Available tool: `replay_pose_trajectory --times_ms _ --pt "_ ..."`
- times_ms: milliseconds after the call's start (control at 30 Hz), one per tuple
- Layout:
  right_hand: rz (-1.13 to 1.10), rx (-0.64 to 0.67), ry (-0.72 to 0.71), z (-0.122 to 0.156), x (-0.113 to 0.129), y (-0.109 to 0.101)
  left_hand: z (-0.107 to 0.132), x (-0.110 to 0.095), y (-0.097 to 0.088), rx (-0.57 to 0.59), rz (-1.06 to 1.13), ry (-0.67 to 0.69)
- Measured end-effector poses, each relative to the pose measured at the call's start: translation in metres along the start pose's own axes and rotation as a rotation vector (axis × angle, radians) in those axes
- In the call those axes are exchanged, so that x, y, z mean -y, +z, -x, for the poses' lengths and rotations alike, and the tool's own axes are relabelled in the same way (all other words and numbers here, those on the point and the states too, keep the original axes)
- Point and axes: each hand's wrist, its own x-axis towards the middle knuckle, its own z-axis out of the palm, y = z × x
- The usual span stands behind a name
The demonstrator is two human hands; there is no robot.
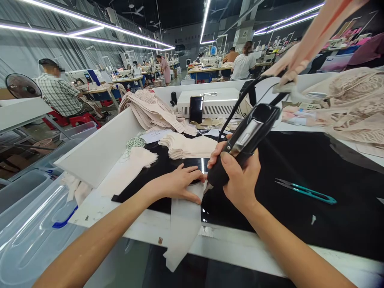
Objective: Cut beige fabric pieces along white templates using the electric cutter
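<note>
My right hand (243, 176) is wrapped round a black corded handheld power tool (249, 132) with a silver plate on its side. The tool is tilted, its lower end down at the edge of a pale fabric strip (184, 228). A small metal part shows at that end, but its exact shape is unclear. My left hand (180, 184) lies on the strip with fingers spread, pressing it to the glossy black work surface (288, 160). The strip's near end hangs over the table's front edge. Teal thread snips (315, 194) rest to the right of my right hand.
Behind my hands lies a stack of cream fabric pieces (189, 146). Another pale piece (129, 170) is at left, by a white side panel (93, 148). A phone (196, 109) leans on a white box (210, 100). Fabric heaps (357, 104) fill the right back.
</note>
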Motion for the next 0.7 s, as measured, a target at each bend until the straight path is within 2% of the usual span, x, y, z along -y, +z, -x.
replay_pose_trajectory --times_ms 500,567,700 --pt "-0.007 0.01 0.007 0.009 0.0 0.0 0.002 0.0 0.006 -0.053 -0.046 0.028" --pt "-0.02 0.012 0.007 0.007 0.002 -0.001 0.01 -0.004 0.01 -0.142 -0.055 0.027" --pt "-0.04 -0.003 -0.019 -0.001 0.007 -0.002 0.035 -0.024 0.032 -0.433 -0.189 -0.075"
